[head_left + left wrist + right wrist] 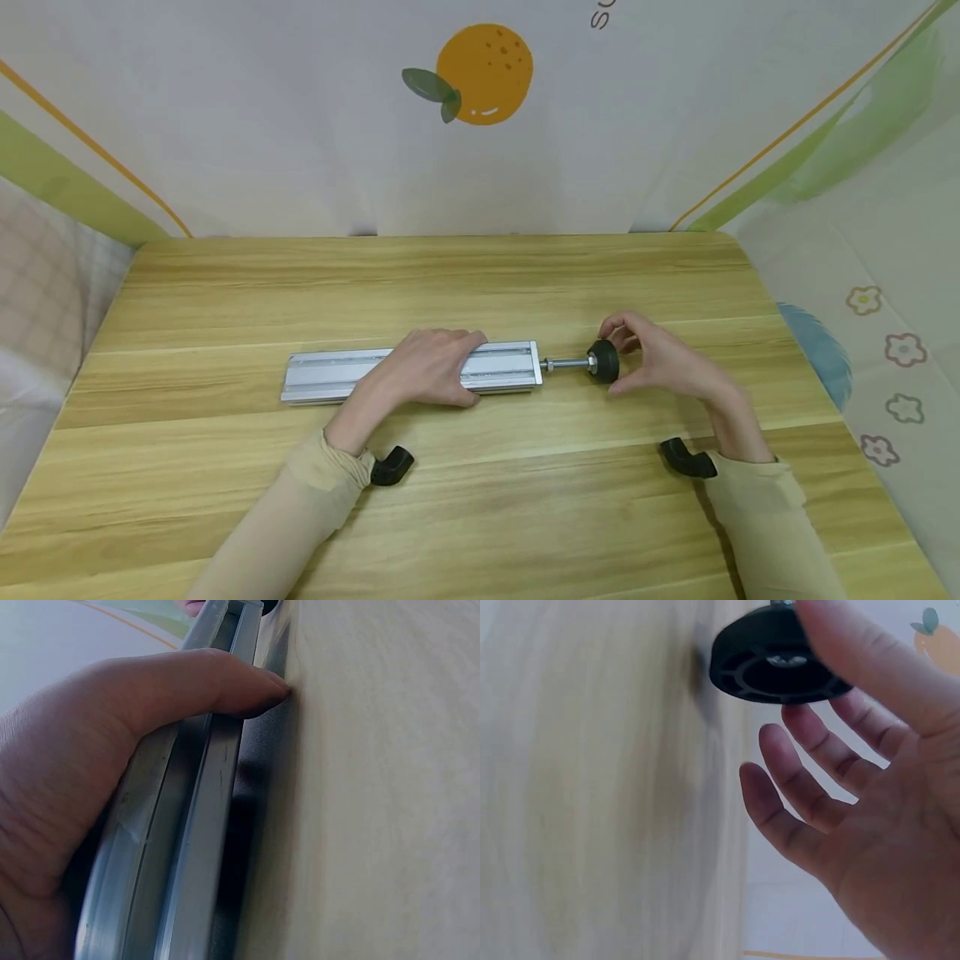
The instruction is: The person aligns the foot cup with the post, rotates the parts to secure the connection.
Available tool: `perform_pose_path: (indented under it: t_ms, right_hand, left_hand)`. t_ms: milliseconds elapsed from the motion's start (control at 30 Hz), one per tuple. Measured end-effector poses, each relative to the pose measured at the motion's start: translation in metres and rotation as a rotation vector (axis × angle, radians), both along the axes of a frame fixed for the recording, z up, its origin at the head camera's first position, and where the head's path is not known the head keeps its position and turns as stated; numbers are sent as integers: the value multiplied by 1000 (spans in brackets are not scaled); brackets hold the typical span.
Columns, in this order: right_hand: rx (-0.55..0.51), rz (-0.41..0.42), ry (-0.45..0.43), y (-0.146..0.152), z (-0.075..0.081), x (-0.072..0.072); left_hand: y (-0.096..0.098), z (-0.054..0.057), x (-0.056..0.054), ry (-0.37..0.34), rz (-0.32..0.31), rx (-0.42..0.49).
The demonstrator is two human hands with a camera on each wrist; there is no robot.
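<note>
One wrist view showed more

The right hand (667, 360) curved loosely around the black foot (606, 362), its ribbed hollow (769, 676) visible only there; the left hand (429, 367) gripped the metal bar (502, 363) on the table (525, 508), a bolt (572, 363) between bar and foot.

The tabletop (525, 517) is of light wood, with brown grain and rounded far corners. Behind the tabletop there is a white sheet (285, 125), on which an orange fruit (485, 75) with green leaves (429, 85) is printed. From near the tabletop's far corners, green bands (67, 175) and thin orange lines (90, 146) go outward. Right of the tabletop are four flower outlines (905, 350) and a blue patch (819, 354); left of it, a pale checked pattern (45, 258).
</note>
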State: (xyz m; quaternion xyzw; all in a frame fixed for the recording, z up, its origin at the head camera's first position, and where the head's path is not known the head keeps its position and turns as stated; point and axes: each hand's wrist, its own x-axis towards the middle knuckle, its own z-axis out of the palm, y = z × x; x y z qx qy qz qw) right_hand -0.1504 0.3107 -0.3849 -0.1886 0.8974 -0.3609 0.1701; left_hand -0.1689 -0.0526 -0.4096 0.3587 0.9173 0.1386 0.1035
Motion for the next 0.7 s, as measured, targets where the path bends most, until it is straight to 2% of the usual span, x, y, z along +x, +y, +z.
perform_pose_path:
  t_ms: [367,533,700]
  right_hand:
    - [66,-18,45,0,-1,1]
    - [89,31,12,5,3,2]
    - [110,45,-21,6,4,1]
  left_hand:
    - [-1,-1,0,8,4,12]
    - [-1,-2,0,20,3,16]
    - [-1,-1,0,15,5,12]
